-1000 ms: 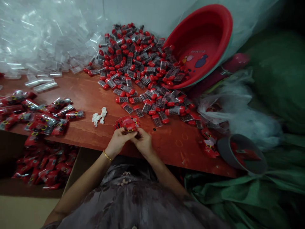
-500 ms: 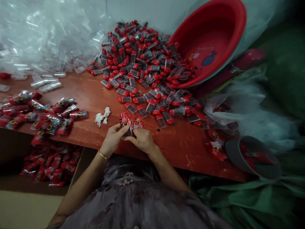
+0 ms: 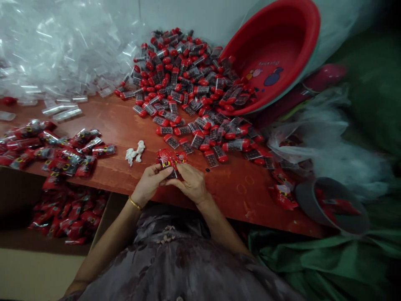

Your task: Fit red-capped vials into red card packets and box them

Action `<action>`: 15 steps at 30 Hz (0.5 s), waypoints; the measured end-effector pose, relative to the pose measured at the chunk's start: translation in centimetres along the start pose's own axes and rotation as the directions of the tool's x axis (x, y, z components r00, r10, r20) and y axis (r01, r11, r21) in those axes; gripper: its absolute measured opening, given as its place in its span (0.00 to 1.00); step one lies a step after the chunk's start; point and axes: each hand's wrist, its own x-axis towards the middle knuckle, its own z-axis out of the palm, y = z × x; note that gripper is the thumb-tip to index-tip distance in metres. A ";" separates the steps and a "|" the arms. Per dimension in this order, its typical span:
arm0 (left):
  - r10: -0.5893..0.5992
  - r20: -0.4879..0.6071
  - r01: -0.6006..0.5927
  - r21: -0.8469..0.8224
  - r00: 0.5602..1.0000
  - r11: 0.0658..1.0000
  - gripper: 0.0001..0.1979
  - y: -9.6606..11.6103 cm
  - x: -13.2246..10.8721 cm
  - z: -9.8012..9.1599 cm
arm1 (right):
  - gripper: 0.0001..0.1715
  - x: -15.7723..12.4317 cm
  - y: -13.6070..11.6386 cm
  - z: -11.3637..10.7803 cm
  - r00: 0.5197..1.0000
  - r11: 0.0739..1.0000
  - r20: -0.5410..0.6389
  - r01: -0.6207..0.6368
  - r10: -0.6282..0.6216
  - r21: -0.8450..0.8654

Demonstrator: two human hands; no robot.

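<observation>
Between my hands, just above the table's front part, is a small red printed plastic packet [image 3: 169, 158]. My left hand [image 3: 152, 180] pinches its left side, thumb on top. My right hand [image 3: 191, 182] grips the right side with thumb and fingers. The packet's lower part is partly hidden by my fingers. Beyond it lies a big heap of small clear tubes with red caps [image 3: 175, 75], dark beads inside. Left of my hands sits a crumpled white scrap [image 3: 135, 153]. Filled red packets [image 3: 62, 150] lie farther left.
A red basin [image 3: 282, 42] leans tilted at the heap's right. Clear empty tubes [image 3: 62, 58] are piled at the back left. Below the table's left edge, a carton [image 3: 40, 248] holds red packets. A grey bin [image 3: 305, 205] stands at the right, near plastic bags [image 3: 338, 142].
My right hand has shifted slightly, its fingers now higher on the packet's right side. The packet's top has creased and drawn in a little. My left hand stays nearly still.
</observation>
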 end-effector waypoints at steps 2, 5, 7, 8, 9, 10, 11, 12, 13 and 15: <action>0.014 -0.011 -0.013 0.019 1.000 1.000 0.17 -0.4 0.0 0.0 | 0.21 -0.1 -0.1 0.1 0.999 0.998 0.010 0.038 -0.037 -0.053; -0.009 -0.042 0.010 0.031 0.999 0.999 0.17 -0.9 -0.3 -0.2 | 0.19 -0.3 -0.3 0.3 0.997 0.992 0.017 0.072 -0.070 -0.108; -0.069 -0.070 0.071 0.030 0.995 0.997 0.19 -1.0 -0.6 -0.2 | 0.19 -0.3 -0.5 0.6 0.996 0.988 0.014 0.085 -0.084 -0.129; -0.097 -0.085 0.099 0.023 0.992 0.995 0.20 -1.0 -0.8 -0.2 | 0.19 -0.3 -0.5 0.8 0.996 0.987 0.007 0.088 -0.088 -0.135; -0.119 -0.098 0.121 0.012 0.988 0.993 0.21 -1.1 -0.9 -0.2 | 0.20 -0.3 -0.6 0.9 0.996 0.986 0.000 0.091 -0.092 -0.140; -0.135 -0.106 0.136 -0.003 0.985 0.991 0.22 -1.1 -1.0 -0.2 | 0.21 -0.3 -0.5 1.1 0.995 0.986 -0.007 0.094 -0.096 -0.141; -0.144 -0.112 0.143 -0.018 0.983 0.990 0.23 -1.1 -1.0 -0.2 | 0.21 -0.3 -0.5 1.3 0.995 0.986 -0.007 0.095 -0.097 -0.139; -0.146 -0.114 0.144 -0.027 0.983 0.989 0.23 -1.1 -1.1 -0.3 | 0.22 -0.2 -0.3 1.5 0.995 0.986 0.002 0.095 -0.096 -0.134; -0.148 -0.113 0.145 -0.031 0.983 0.989 0.23 -1.0 -1.1 -0.4 | 0.22 -0.1 -0.2 1.7 0.995 0.987 0.016 0.096 -0.095 -0.129; -0.158 -0.101 0.157 -0.023 0.982 0.987 0.22 -0.9 -1.1 -0.8 | 0.24 0.2 0.2 2.2 0.994 0.987 0.052 0.107 -0.101 -0.122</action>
